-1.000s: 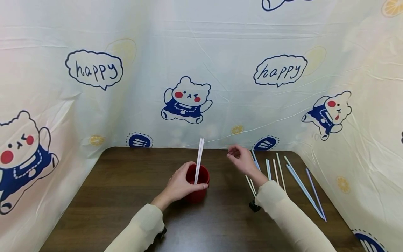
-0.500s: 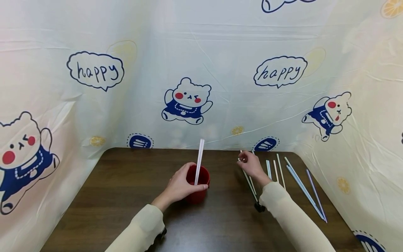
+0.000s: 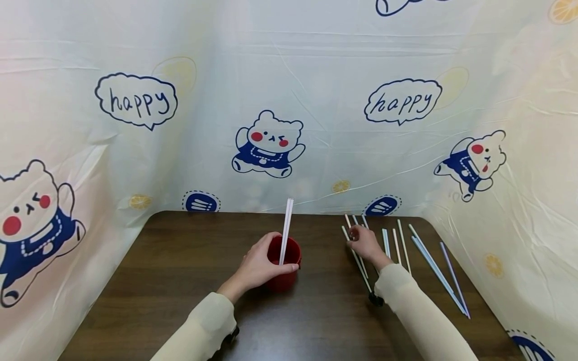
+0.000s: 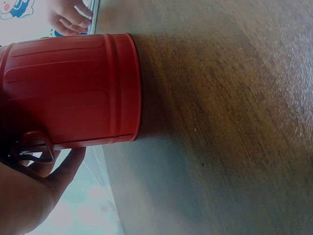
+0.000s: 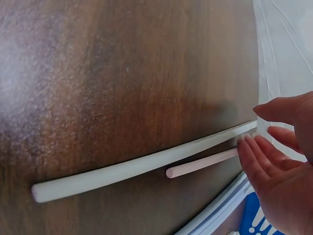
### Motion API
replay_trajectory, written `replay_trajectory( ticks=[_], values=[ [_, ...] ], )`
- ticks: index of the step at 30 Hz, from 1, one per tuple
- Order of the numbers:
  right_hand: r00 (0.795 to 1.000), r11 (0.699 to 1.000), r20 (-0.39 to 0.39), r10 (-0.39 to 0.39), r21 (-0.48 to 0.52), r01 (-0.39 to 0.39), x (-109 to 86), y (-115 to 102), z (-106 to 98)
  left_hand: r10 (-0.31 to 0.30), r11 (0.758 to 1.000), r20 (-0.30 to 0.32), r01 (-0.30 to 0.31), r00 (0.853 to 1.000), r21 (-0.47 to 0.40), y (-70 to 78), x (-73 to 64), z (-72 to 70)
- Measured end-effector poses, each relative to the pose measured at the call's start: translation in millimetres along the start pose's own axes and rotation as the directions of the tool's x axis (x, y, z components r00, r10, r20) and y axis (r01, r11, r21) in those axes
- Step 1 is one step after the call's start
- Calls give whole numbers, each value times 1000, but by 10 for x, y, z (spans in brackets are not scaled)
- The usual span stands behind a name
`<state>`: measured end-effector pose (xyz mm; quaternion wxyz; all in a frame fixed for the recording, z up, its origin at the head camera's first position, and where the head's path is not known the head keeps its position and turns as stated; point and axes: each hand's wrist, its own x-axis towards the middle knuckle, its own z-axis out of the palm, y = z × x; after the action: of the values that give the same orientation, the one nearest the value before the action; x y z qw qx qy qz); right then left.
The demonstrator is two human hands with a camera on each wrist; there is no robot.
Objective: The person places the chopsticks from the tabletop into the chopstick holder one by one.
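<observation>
In the head view my left hand (image 3: 259, 261) grips the rim of a small red bucket (image 3: 281, 285) standing upright on the table. Pale straw-like sticks (image 3: 286, 231) stand in it, leaning slightly right. Ribbed walls and a wire handle mark the bucket (image 4: 73, 90) in the left wrist view. My right hand (image 3: 367, 245) is low over sticks at the table's right. In the right wrist view its thumb is apart from its fingers, and the fingertips meet a pink stick (image 5: 200, 164). Beside that lies a longer pale green-white stick (image 5: 137, 165). Fingers hide the pink stick's far end.
Several more sticks lie to the right, among them blue ones (image 3: 435, 271) and a purple one (image 3: 455, 281). A patterned curtain (image 3: 334, 125) hangs behind the dark wooden table (image 3: 180, 281). A black device (image 3: 375, 300) sits below my right cuff.
My right hand has moved right and down from beyond the sticks onto them, uncovering pale and pink stick ends. My left hand and the bucket have stayed put.
</observation>
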<state>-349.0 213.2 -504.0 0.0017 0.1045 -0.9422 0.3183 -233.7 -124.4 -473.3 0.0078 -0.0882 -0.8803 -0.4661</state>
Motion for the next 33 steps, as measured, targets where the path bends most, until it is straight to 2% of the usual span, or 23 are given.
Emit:
replay_trajectory(
  ticks=[6,10,14,20,27,33],
  values=[
    [1000,999,-2,-23,-30,23,24,29,31,10,1000,0,-10,1000,-5,4,3,0],
    [998,992,-4,-60,-115,59,53,41,60,14,1000,3,-14,1000,-9,8,7,-4],
    [998,981,8,-64,-183,65,59,26,79,14,1000,4,-14,1000,-6,9,9,-2],
    [999,973,22,-32,-228,36,36,-46,74,14,1000,4,-14,1000,3,4,8,5],
    [997,945,70,-12,-326,34,59,-151,48,18,1000,2,-18,1000,-10,-4,9,3],
    [995,941,94,34,-338,0,87,-217,43,19,1000,2,-19,1000,-7,-9,1,6]
  ],
)
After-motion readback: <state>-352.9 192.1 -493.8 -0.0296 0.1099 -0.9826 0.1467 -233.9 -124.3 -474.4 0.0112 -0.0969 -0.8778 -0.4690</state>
